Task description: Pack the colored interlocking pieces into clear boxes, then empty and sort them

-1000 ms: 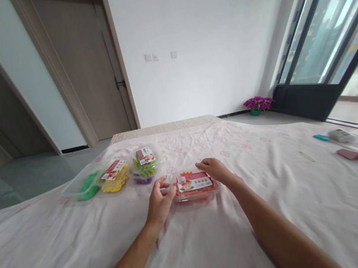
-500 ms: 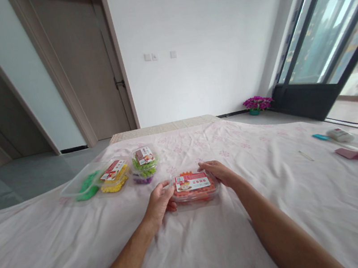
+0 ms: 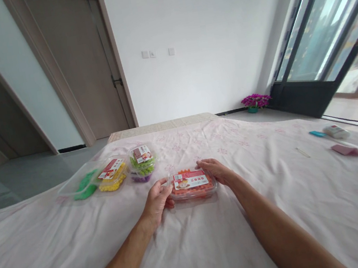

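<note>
A clear plastic box point(image 3: 194, 189) full of orange pieces, with a red and white label on its lid, sits on the cloth in front of me. My left hand point(image 3: 158, 200) grips its left end, thumb on the lid's edge and fingers lower down the side. At the far right corner my right hand point(image 3: 214, 170) holds the box, its fingers curled over the rim. Left of the box stand a clear box with green and purple pieces point(image 3: 142, 163), a labelled box with yellow pieces point(image 3: 112, 174), and a clear container with green pieces point(image 3: 85, 185).
A pale flowered cloth point(image 3: 247, 223) covers the surface, with wrinkles throughout. Toward the right lie a blue item point(image 3: 317, 134), a whitish packet point(image 3: 335, 132), a folded pink piece point(image 3: 346, 150) and a thin stick point(image 3: 303, 152). Purple flowers point(image 3: 255, 100) stand on the floor beyond.
The view has shifted slightly, so everything sits a little differently in the picture. Both hands keep their hold on the box of orange pieces, which stays in place on the cloth.
</note>
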Motion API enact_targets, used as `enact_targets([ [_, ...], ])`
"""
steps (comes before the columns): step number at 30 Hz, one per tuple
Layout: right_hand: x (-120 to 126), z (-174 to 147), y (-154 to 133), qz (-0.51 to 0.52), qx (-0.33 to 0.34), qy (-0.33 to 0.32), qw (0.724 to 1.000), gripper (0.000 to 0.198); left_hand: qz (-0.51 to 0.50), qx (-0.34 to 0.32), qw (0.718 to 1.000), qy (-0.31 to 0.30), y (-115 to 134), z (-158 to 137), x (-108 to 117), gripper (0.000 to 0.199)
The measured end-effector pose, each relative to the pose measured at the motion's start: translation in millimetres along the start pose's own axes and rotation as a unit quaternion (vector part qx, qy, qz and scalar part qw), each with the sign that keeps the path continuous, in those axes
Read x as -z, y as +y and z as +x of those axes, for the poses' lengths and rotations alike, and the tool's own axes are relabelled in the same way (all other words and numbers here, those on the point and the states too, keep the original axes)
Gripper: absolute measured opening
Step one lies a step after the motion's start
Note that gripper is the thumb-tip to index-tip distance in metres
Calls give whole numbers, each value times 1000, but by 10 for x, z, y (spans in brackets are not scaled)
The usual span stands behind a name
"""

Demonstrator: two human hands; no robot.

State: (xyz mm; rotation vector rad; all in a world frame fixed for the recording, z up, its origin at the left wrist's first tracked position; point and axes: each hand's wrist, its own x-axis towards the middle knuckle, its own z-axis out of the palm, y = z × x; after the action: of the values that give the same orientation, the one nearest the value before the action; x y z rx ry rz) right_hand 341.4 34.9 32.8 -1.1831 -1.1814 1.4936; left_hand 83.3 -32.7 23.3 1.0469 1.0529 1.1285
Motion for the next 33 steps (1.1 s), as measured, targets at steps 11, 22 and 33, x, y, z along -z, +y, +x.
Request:
enact_targets([
  [11,-19,21,5,2,-13,11,1000,27,-5,-9,1000,12,-10,6,-33,62],
  [22,-71,10,13,38,-14,82,996,26,25,-58,997,48,-77,-22,-59,72],
  [33,-173,-12,28,-69,29,129,989,27,455,-414,789,-9,-158,-116,-211,62],
])
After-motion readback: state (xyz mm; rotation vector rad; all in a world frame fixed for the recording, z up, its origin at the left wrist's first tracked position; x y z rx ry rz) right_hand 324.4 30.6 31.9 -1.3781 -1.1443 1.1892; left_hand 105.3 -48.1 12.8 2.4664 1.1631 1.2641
